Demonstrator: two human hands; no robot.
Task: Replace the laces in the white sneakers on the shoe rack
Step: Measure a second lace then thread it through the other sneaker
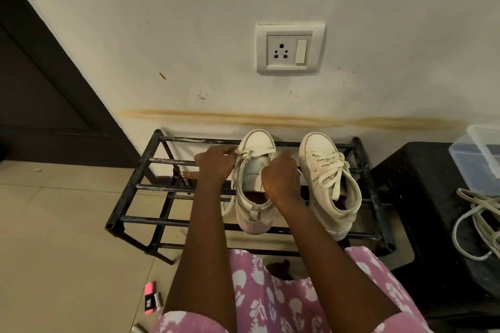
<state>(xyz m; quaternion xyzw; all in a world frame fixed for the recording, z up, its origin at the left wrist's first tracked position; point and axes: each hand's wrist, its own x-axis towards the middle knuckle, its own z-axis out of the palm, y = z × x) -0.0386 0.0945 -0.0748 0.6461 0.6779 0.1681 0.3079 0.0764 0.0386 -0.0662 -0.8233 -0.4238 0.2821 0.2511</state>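
Two white sneakers stand toes to the wall on a black metal shoe rack [151, 188]. The left sneaker [254, 211] has its lace mostly pulled out, with only the lowest eyelets near the toe still threaded and its tongue bare. My left hand [215, 163] pinches that lace [238, 167] at the shoe's left side. My right hand [281, 176] grips the lace on the shoe's right side, fingers curled over the upper. The right sneaker [328, 181] is fully laced, its ends lying loose. A bundle of loose white laces [476, 222] lies on the black stool at right.
A black plastic stool [433, 197] stands right of the rack, carrying a clear lidded plastic box [479, 154]. A wall socket [289, 47] sits above the rack. A dark door [40, 84] is at left. Small items, one pink [150, 297], lie on the tiled floor.
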